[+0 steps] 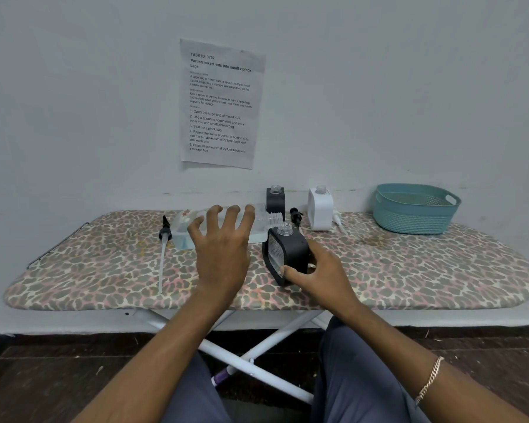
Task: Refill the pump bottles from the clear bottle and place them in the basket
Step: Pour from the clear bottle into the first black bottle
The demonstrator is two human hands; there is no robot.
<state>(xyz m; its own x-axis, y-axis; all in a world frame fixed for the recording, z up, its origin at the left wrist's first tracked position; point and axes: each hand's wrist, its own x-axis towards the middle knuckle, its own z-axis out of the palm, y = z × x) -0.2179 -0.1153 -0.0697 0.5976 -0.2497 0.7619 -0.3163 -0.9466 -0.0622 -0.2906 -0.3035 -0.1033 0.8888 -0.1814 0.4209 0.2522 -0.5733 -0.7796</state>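
Observation:
My left hand (222, 248) grips the clear bottle (190, 227), which is tipped sideways with its threaded mouth (275, 218) just above the open neck of a black pump bottle (287, 251). My right hand (321, 274) holds that black bottle by its lower side, tilted on the board. A second black bottle (275, 200) and a white bottle (320, 210) stand uncapped near the wall. One black pump head with a long tube (164, 236) lies to the left; another pump head (296, 215) lies between the bottles. The teal basket (416, 209) sits at the far right with nothing visible in it.
Everything rests on an ironing board with a leopard-print cover (104, 270), on crossed white legs (257, 355). A printed sheet (220, 102) is stuck to the wall behind. A white pump tube (339, 221) lies beside the white bottle.

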